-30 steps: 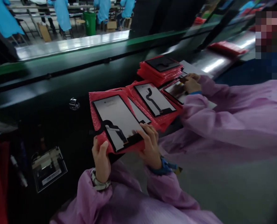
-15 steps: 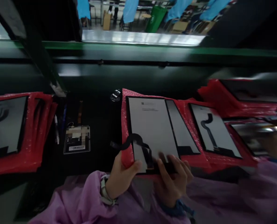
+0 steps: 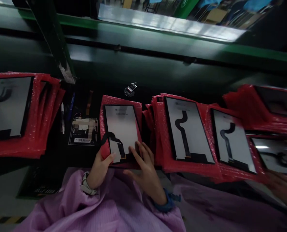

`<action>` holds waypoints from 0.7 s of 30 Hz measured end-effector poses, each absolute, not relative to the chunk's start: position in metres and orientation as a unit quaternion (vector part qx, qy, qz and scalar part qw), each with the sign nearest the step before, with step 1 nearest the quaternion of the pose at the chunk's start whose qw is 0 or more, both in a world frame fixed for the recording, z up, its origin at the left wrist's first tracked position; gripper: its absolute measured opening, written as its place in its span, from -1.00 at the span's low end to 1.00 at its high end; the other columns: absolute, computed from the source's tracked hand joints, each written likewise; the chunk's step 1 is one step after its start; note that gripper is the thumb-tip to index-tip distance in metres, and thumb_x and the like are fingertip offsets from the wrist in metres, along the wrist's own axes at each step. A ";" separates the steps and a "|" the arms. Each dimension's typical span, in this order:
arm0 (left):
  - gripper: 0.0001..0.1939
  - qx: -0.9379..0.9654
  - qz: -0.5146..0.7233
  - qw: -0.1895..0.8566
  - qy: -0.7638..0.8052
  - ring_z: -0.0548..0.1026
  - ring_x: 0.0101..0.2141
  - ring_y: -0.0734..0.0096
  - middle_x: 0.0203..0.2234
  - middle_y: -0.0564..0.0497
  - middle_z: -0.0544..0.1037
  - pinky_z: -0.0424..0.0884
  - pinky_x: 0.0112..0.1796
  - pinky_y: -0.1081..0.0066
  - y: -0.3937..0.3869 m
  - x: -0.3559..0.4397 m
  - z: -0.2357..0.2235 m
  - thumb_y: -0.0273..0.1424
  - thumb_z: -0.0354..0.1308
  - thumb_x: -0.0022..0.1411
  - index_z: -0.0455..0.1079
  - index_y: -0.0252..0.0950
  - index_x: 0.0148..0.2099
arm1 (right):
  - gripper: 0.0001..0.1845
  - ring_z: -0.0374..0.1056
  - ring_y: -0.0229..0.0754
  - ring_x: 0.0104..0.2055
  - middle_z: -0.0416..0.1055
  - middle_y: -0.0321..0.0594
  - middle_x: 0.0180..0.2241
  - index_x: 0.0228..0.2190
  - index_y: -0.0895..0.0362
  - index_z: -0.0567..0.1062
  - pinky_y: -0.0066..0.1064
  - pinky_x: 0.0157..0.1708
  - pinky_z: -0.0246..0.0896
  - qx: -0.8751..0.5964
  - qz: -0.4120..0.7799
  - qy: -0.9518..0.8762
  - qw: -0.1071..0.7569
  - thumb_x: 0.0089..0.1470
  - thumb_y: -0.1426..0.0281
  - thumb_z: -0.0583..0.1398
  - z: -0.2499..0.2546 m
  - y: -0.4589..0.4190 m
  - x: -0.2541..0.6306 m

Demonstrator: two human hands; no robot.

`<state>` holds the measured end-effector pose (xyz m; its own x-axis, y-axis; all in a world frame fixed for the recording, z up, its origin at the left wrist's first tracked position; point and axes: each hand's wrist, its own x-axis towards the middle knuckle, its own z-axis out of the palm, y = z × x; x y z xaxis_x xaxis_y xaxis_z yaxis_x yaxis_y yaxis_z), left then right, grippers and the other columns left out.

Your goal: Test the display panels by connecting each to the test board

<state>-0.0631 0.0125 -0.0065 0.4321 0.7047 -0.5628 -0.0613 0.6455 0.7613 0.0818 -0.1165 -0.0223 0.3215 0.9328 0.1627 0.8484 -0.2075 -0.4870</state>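
A grey display panel [image 3: 120, 127] with a black flex cable lies on a red bubble-wrap pouch [image 3: 104, 103] in front of me. My left hand [image 3: 100, 166] grips the pouch's near left corner, thumb on top. Fingers spread, my right hand [image 3: 144, 166] rests its fingertips on the panel's near edge. To the right lie more panels on red pouches, the nearest panel [image 3: 187, 133] beside my right hand.
A stack of red pouches with a panel [image 3: 10, 109] lies at far left. A small circuit module [image 3: 83, 130], pens [image 3: 62, 117] and a metal clip [image 3: 130, 89] sit on the dark bench. A co-worker's hand [image 3: 282, 187] shows blurred at lower right. A black post [image 3: 54, 38] stands at back left.
The panel on its pouch has come off the right-hand row and moved left, in front of me. My right hand's fingers have spread out on its near edge. The view swung left.
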 end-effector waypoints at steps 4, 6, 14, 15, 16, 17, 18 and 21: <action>-0.50 0.344 0.219 0.795 0.449 0.59 -0.07 0.08 -0.10 -0.14 0.65 0.46 0.04 0.14 0.014 -0.064 -0.009 -0.24 0.40 -0.02 0.51 -0.32 -0.02 | -0.09 -0.10 0.24 0.46 -0.04 -0.01 0.43 0.42 -0.08 -0.01 0.24 0.29 0.14 -0.798 0.094 -0.551 0.226 0.20 -0.03 0.20 -0.021 -0.112 0.090; -0.52 0.409 0.201 0.780 0.429 0.59 -0.05 0.07 -0.07 -0.14 0.64 0.46 0.04 0.15 0.017 -0.069 -0.006 -0.23 0.34 0.05 0.50 -0.31 0.01 | -0.11 -0.16 0.26 0.48 -0.14 0.01 0.46 0.42 -0.07 0.00 0.26 0.29 0.13 -0.811 0.101 -0.535 0.216 0.21 -0.04 0.17 -0.025 -0.107 0.092; -0.86 0.842 0.265 0.246 0.401 0.49 -0.36 0.31 -0.42 0.01 0.51 0.43 -0.28 0.35 0.019 -0.100 0.006 -0.38 0.07 0.39 0.39 -0.23 -0.26 | -0.11 -0.19 0.29 0.48 -0.10 0.07 0.44 0.40 0.02 0.04 0.31 0.28 0.10 -0.813 0.094 -0.530 0.224 0.22 -0.05 0.15 -0.033 -0.100 0.091; -0.85 0.861 0.278 0.208 0.372 0.48 -0.35 0.33 -0.42 0.01 0.50 0.44 -0.26 0.36 0.018 -0.100 0.006 -0.43 0.06 0.40 0.38 -0.24 -0.27 | -0.19 -0.17 0.27 0.48 -0.03 0.06 0.42 0.38 0.03 0.11 0.29 0.29 0.11 -0.811 0.091 -0.531 0.231 0.24 -0.02 0.14 -0.029 -0.098 0.091; -0.84 0.879 0.282 0.183 0.337 0.49 -0.32 0.34 -0.40 0.00 0.51 0.46 -0.22 0.36 0.018 -0.100 0.004 -0.47 0.05 0.40 0.39 -0.24 -0.26 | -0.28 -0.10 0.24 0.46 0.07 0.04 0.38 0.34 0.04 0.20 0.25 0.29 0.14 -0.807 0.091 -0.532 0.240 0.27 0.02 0.13 -0.024 -0.094 0.090; -0.84 0.896 0.277 0.168 0.302 0.51 -0.27 0.33 -0.35 -0.02 0.54 0.48 -0.16 0.34 0.017 -0.100 0.003 -0.49 0.03 0.41 0.42 -0.25 -0.22 | -0.37 0.00 0.20 0.42 0.18 0.03 0.32 0.28 0.05 0.29 0.19 0.28 0.18 -0.801 0.094 -0.534 0.252 0.30 0.06 0.12 -0.019 -0.089 0.089; -0.83 0.911 0.265 0.163 0.270 0.53 -0.20 0.31 -0.28 -0.05 0.57 0.50 -0.11 0.31 0.016 -0.099 0.000 -0.50 0.03 0.41 0.45 -0.26 -0.15 | -0.46 0.11 0.16 0.35 0.28 0.01 0.25 0.22 0.05 0.37 0.14 0.26 0.23 -0.795 0.100 -0.537 0.263 0.32 0.10 0.11 -0.014 -0.083 0.089; -0.76 0.933 0.231 0.170 0.219 0.55 -0.13 0.25 -0.16 -0.10 0.60 0.53 -0.06 0.23 0.015 -0.099 -0.009 -0.50 0.01 0.42 0.48 -0.29 -0.02 | -0.64 0.31 0.08 0.14 0.43 -0.02 0.06 0.02 0.06 0.53 0.02 0.15 0.34 -0.771 0.136 -0.549 0.292 0.31 0.18 0.14 -0.004 -0.062 0.087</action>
